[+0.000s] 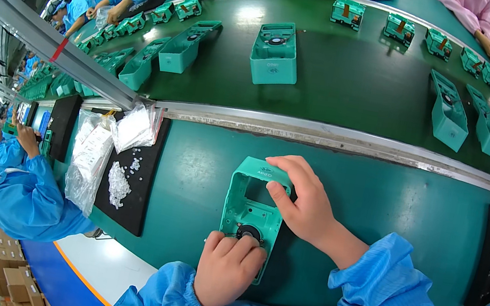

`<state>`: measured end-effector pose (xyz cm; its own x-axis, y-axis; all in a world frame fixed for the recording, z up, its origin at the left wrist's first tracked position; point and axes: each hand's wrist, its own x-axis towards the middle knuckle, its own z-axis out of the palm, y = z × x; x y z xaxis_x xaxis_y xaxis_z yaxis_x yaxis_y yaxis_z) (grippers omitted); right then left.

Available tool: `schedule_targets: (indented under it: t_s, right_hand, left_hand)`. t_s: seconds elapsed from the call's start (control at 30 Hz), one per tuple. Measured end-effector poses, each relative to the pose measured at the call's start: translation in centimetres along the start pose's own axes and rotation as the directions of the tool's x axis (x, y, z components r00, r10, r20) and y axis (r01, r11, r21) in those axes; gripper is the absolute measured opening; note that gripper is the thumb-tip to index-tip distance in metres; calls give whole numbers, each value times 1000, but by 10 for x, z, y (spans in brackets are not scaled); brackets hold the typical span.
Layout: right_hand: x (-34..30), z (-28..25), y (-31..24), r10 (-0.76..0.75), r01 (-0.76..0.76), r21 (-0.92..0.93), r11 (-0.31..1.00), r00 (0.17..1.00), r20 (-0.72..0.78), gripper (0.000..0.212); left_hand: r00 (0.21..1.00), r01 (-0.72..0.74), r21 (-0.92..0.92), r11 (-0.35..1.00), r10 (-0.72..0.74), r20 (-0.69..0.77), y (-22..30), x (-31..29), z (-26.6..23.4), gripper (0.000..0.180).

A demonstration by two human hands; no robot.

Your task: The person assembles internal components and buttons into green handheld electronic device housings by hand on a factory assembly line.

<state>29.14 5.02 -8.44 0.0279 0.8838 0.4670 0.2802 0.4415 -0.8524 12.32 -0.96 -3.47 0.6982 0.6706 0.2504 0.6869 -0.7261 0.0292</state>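
A teal plastic housing [235, 198] lies on the green bench in front of me, its open side up. My right hand [309, 204] grips its far end, the thumb over the rim and the fingers along the outer wall. A round black speaker [249, 232] sits inside the near end of the housing. Over that near end, my left hand [229, 269] is closed with its fingers curled down beside the speaker. Whatever the left fingertips pinch is hidden beneath them.
Left of the housing, a black mat [145, 181] holds small white parts [118, 184] and clear plastic bags [90, 155]. Past a metal rail [326, 136], a green conveyor carries more teal housings [275, 53] and assemblies [347, 14]. Another black tray [489, 255] stands at right. Co-workers sit around.
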Motion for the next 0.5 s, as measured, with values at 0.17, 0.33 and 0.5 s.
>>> schedule_targets:
  t_s: [0.17,0.33,0.5]
  right_hand:
    - [-2,-3,-1,43,-43,11,999,999,28,29]
    - [-2,-3,0,31,-31,11,999,999,22,30]
    - [-3,-4,0,21,-20,-2,1000,1000,19,30]
  left_hand:
    - [995,86,-245,966,-70,74,-2,1,-1,19]
    - [986,157,-358,920,-126,109,-1,1,-3,15]
    - [980,196,-409,891,-159,121,0,3,-2,12]
